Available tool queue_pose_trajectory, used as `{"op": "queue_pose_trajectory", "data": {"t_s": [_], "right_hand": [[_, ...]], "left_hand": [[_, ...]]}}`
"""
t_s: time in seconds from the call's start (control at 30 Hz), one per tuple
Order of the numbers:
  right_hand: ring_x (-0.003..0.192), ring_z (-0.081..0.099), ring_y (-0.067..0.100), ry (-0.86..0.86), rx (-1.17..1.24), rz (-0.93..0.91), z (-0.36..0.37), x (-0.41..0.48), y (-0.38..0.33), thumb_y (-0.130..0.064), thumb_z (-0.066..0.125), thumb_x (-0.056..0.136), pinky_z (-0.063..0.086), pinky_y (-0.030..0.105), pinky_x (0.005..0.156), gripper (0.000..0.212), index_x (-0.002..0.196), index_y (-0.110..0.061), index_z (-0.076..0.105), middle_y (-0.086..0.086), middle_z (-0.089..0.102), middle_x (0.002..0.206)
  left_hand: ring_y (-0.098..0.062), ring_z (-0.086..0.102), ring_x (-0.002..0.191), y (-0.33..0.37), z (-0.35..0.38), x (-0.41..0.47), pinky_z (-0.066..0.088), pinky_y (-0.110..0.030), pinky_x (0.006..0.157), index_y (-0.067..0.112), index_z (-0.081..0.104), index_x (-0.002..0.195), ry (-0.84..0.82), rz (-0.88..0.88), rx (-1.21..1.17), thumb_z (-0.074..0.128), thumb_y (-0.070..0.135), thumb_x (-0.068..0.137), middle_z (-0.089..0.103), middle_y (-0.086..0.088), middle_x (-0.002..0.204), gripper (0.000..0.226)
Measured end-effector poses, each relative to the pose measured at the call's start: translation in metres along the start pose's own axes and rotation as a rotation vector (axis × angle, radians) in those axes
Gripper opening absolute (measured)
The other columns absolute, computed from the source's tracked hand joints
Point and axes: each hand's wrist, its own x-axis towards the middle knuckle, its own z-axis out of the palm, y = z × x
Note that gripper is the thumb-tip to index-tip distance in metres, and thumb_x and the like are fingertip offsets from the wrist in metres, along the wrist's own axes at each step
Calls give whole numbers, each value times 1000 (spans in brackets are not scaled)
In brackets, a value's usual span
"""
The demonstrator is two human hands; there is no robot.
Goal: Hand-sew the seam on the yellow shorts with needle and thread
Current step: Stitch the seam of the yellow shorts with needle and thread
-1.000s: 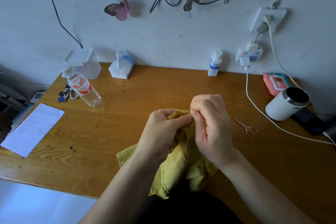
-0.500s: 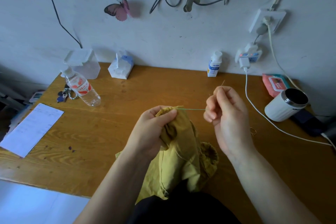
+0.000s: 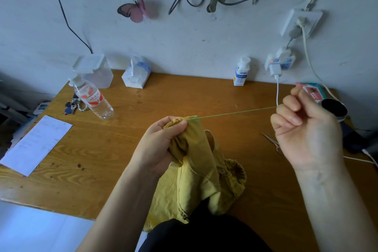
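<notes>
The yellow shorts [image 3: 196, 172] hang bunched over the near edge of the wooden table [image 3: 184, 96] and into my lap. My left hand [image 3: 161, 145] pinches their raised top fold between thumb and fingers. A thin green thread [image 3: 235, 111] runs taut from that fold to my right hand [image 3: 304, 129], which is raised to the right with its fingers closed on the thread's end. The needle is hidden inside that fist. Small scissors [image 3: 272, 142] lie on the table, partly hidden behind my right hand.
A water bottle [image 3: 93, 98], keys [image 3: 72, 105] and a paper sheet [image 3: 34, 143] lie at the left. A tissue pack [image 3: 136, 74] and a small white bottle [image 3: 241, 72] stand by the wall. A white cup [image 3: 334, 109], wet wipes [image 3: 311, 91] and a charger cable [image 3: 277, 92] sit at the right.
My right hand left the fabric and drew away up and to the right, pulling the green thread out long and taut. My left hand kept its pinch on the shorts.
</notes>
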Motion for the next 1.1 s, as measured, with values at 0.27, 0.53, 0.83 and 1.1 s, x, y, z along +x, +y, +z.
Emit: {"op": "queue_pose_trajectory", "data": {"t_s": [0.27, 0.53, 0.83, 1.1], "right_hand": [[36, 34, 2, 211, 164, 58, -32, 13, 0, -14, 43, 91, 28, 11, 38, 17, 74, -15, 48, -9, 42, 52], [37, 35, 2, 306, 222, 41, -45, 19, 3, -17, 36, 99, 31, 12, 39, 28, 73, -15, 47, -8, 44, 52], [38, 36, 2, 357, 278, -6, -56, 20, -5, -18, 35, 99, 29, 11, 40, 30, 72, -17, 48, -9, 44, 51], [37, 37, 1, 369, 234, 32, -51, 19, 4, -17, 41, 98, 31, 11, 39, 25, 75, -15, 50, -9, 45, 51]], "left_hand": [[-21, 69, 66, 7, -10, 5, 60, -33, 62, 2, 61, 83, 133, -19, -72, 58, 2, 86, 68, -14, 73, 4], [-18, 68, 56, 12, -17, 13, 59, -32, 56, 4, 58, 78, 274, -2, -133, 55, -1, 89, 68, -10, 59, 13], [-19, 69, 57, 14, -24, 16, 59, -35, 56, 4, 57, 77, 322, -4, -159, 56, 0, 89, 68, -11, 60, 13], [-21, 69, 58, 15, -20, 12, 59, -35, 54, 4, 56, 77, 293, -8, -127, 55, 2, 90, 66, -14, 67, 13]]}}
